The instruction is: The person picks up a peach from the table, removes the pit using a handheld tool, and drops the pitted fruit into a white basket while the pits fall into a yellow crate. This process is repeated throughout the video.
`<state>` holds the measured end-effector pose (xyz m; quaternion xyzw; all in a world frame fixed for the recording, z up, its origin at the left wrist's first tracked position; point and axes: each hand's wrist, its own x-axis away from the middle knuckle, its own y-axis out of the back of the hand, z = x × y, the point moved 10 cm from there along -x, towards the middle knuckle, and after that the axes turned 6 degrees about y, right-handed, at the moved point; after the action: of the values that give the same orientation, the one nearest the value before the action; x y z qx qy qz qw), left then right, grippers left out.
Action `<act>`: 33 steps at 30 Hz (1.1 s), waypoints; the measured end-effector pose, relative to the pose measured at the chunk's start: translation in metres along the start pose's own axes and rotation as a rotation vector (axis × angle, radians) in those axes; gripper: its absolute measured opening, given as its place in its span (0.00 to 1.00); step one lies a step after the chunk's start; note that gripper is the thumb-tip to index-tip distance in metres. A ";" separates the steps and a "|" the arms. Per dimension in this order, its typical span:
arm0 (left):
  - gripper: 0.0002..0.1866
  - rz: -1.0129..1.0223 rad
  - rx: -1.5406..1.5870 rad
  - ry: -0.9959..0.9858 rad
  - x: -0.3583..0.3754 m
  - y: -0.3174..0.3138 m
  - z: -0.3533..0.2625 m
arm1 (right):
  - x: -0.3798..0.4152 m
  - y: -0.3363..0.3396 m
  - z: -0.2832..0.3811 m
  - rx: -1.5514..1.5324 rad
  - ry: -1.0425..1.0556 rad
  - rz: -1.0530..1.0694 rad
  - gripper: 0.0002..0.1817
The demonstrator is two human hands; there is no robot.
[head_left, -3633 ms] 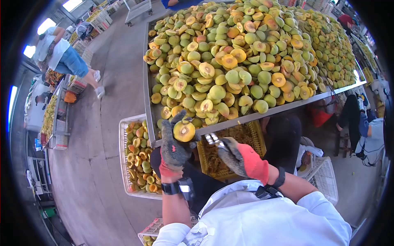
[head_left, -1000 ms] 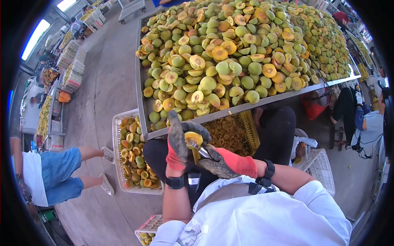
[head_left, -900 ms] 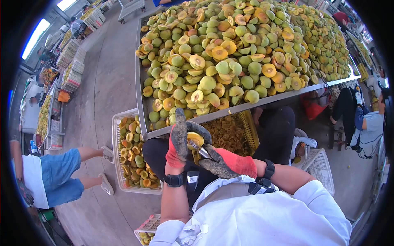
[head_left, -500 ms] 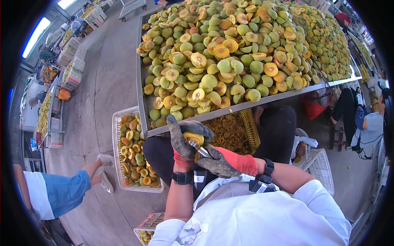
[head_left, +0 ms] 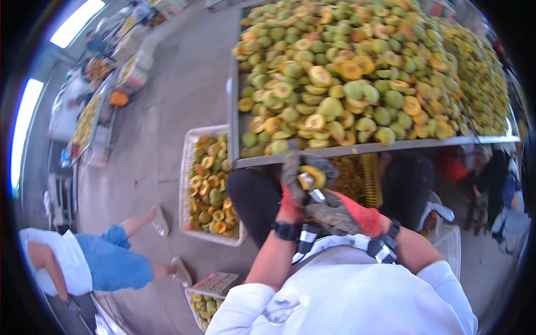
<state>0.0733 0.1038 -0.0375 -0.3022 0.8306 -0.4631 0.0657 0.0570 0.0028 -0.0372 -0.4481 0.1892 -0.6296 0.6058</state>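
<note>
My left hand [head_left: 298, 181], in a dark, worn glove with a red cuff, is closed around a peach half [head_left: 313, 176] whose yellow cut side shows. Just below it, my right hand [head_left: 336, 213], gloved the same way, grips a short shiny metal tool [head_left: 317, 196]. The tool's upper end is at the fruit; blur hides its exact tip. Both hands are together over my lap, in front of the metal-edged table [head_left: 324, 152] heaped with green and yellow peach halves [head_left: 330, 107].
A white crate [head_left: 186, 190] of peach halves stands left of my knee. A yellow crate [head_left: 371, 181] with brown-orange pieces sits under the table. Another crate [head_left: 215, 283] is at lower left. A person in blue shorts [head_left: 109, 258] walks on the left; other people work farther off.
My view has swung left, so table and hands appear farther right. The person in blue shorts has stepped further into view. My hands still hold the peach half and tool together.
</note>
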 end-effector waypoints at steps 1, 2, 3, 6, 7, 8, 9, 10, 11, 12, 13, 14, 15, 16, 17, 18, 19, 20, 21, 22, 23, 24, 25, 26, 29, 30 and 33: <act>0.29 0.014 -0.252 -0.078 0.003 -0.005 -0.008 | -0.003 -0.001 0.007 0.149 0.085 -0.011 0.16; 0.30 -0.074 -0.143 0.011 0.003 -0.009 -0.004 | -0.004 0.000 0.015 0.295 0.178 -0.030 0.17; 0.31 -0.129 -0.174 0.054 -0.002 -0.002 -0.003 | -0.003 0.003 0.021 0.380 0.259 -0.040 0.16; 0.34 -0.179 -0.293 -0.002 -0.012 0.008 -0.008 | 0.007 0.028 0.015 0.678 0.082 -0.060 0.12; 0.34 -0.272 -0.154 -0.024 -0.016 0.024 -0.014 | 0.011 0.021 0.023 0.887 0.111 0.014 0.10; 0.34 -0.366 -0.015 -0.045 -0.015 0.042 -0.019 | 0.015 0.034 0.019 0.890 0.108 0.003 0.10; 0.33 -0.348 -0.057 -0.128 -0.013 0.044 -0.035 | 0.017 0.053 0.016 1.107 0.143 -0.025 0.09; 0.33 -0.327 -0.097 -0.205 -0.011 0.045 -0.051 | 0.021 0.055 0.024 1.324 0.174 -0.061 0.08; 0.33 -0.301 0.024 -0.243 -0.012 0.051 -0.054 | 0.028 0.056 0.032 1.082 0.259 -0.156 0.09; 0.33 -0.271 0.146 -0.275 -0.016 0.055 -0.054 | 0.027 0.060 0.034 1.089 0.259 -0.195 0.09; 0.32 -0.225 0.138 -0.294 -0.015 0.043 -0.054 | 0.022 0.070 0.017 0.492 0.139 -0.165 0.10; 0.32 -0.178 0.132 -0.312 -0.012 0.031 -0.052 | 0.018 0.065 0.003 -0.109 0.039 -0.120 0.12; 0.32 -0.177 0.138 -0.278 -0.012 0.022 -0.046 | 0.015 0.061 0.011 -0.014 0.082 -0.227 0.13; 0.32 -0.141 0.146 -0.258 -0.012 0.009 -0.039 | 0.012 0.055 0.020 0.081 0.121 -0.335 0.14; 0.31 -0.147 -0.217 -0.334 -0.003 -0.013 -0.042 | 0.009 0.050 0.024 0.076 0.140 -0.364 0.14; 0.31 -0.144 -0.581 -0.412 0.006 -0.035 -0.040 | 0.004 0.042 0.030 0.050 0.181 -0.334 0.16; 0.31 -0.123 -0.572 -0.396 0.007 -0.032 -0.032 | 0.002 0.036 0.038 0.027 0.221 -0.300 0.17; 0.27 -0.093 -0.536 -0.262 0.000 -0.019 -0.017 | 0.003 0.035 0.045 0.024 0.232 -0.319 0.17; 0.23 -0.066 -0.501 -0.129 -0.003 -0.009 -0.003 | 0.009 0.036 0.061 0.134 0.294 -0.384 0.17; 0.23 -0.058 -0.498 -0.116 0.002 -0.017 -0.008 | 0.015 0.039 0.073 0.244 0.351 -0.448 0.18; 0.22 -0.068 -0.518 0.057 0.007 -0.020 0.000 | 0.011 0.051 0.072 0.230 0.404 -0.397 0.18; 0.22 -0.082 -0.536 0.227 0.014 -0.018 0.009 | 0.014 0.052 0.075 0.226 0.402 -0.403 0.18; 0.21 -0.061 -0.529 0.311 0.018 -0.010 0.015 | 0.019 0.054 0.081 0.292 0.421 -0.443 0.17; 0.21 -0.063 -0.532 0.314 0.020 -0.006 0.019 | 0.025 0.053 0.088 0.359 0.440 -0.479 0.16; 0.19 -0.187 -0.273 0.253 0.023 0.009 0.016 | 0.034 0.060 0.075 0.306 0.372 -0.504 0.14; 0.19 -0.191 -0.275 0.253 0.024 0.010 0.015 | 0.033 0.070 0.063 0.268 0.363 -0.507 0.14; 0.19 -0.199 -0.289 0.234 0.028 0.009 0.011 | 0.033 0.069 0.059 0.415 0.678 -0.438 0.13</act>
<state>0.0512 0.0835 -0.0464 -0.3332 0.8565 -0.3752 -0.1210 0.1497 -0.0232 -0.0489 -0.1154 0.1474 -0.8787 0.4391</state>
